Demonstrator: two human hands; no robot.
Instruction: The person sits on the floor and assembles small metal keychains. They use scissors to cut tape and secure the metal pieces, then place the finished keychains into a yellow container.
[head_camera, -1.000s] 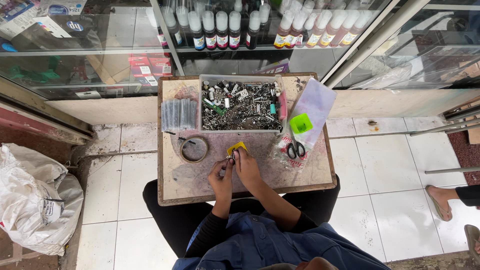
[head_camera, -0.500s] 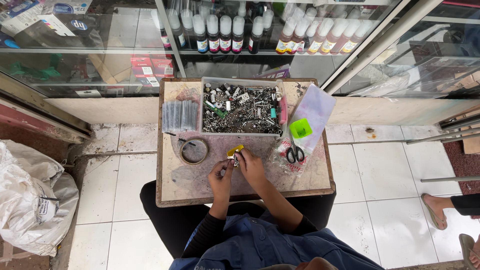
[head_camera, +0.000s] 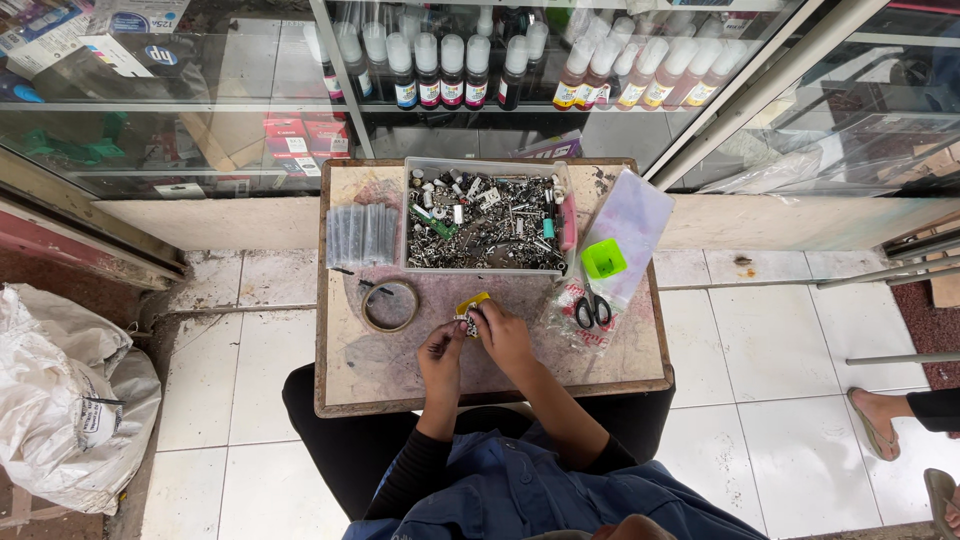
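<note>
Over a small worn wooden table (head_camera: 370, 372), my left hand (head_camera: 441, 352) and my right hand (head_camera: 503, 335) meet around a small metal part with a yellow piece (head_camera: 470, 308). My right hand's fingers pinch the part; my left hand's fingertips close beside it, holding something too small to make out. A clear plastic tray (head_camera: 487, 218) full of small metal parts sits just beyond my hands.
A tape ring (head_camera: 390, 305) lies left of my hands, a bundle of clear strips (head_camera: 362, 234) behind it. Scissors (head_camera: 592, 310), a green lid (head_camera: 603, 259) and a plastic bag (head_camera: 632, 225) lie right. Glass cabinet with bottles (head_camera: 440, 70) ahead. White sack (head_camera: 60, 400) left. Another person's foot (head_camera: 875, 422) right.
My hands stay at the same spot over the table with small finger shifts around the part. The other person's foot at the right has moved slightly.
</note>
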